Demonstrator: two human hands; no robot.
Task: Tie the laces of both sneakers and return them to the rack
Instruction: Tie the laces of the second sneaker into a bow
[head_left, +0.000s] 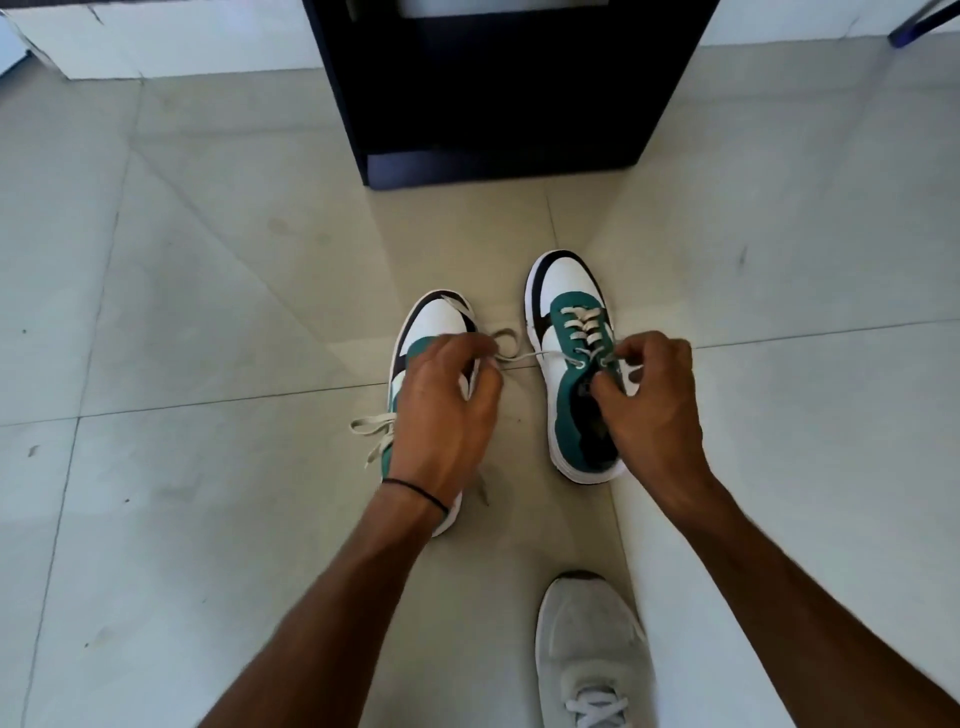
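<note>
Two white, green and black sneakers stand side by side on the tiled floor, toes pointing away from me. My left hand (447, 400) hovers over the left sneaker (436, 319) and pinches one end of the right sneaker's white lace (530, 356), pulled taut to the left. My right hand (649, 400) sits over the right sneaker (563, 312) and pinches the other lace end near the top eyelets. The left sneaker's own laces (371, 434) lie loose on the floor to its left.
A dark rack or cabinet (498, 104) stands on the floor straight ahead beyond the sneakers. My own foot in a grey shoe (592, 654) is at the bottom. White walls run along the back, and a dark chair leg (919, 23) shows at top right.
</note>
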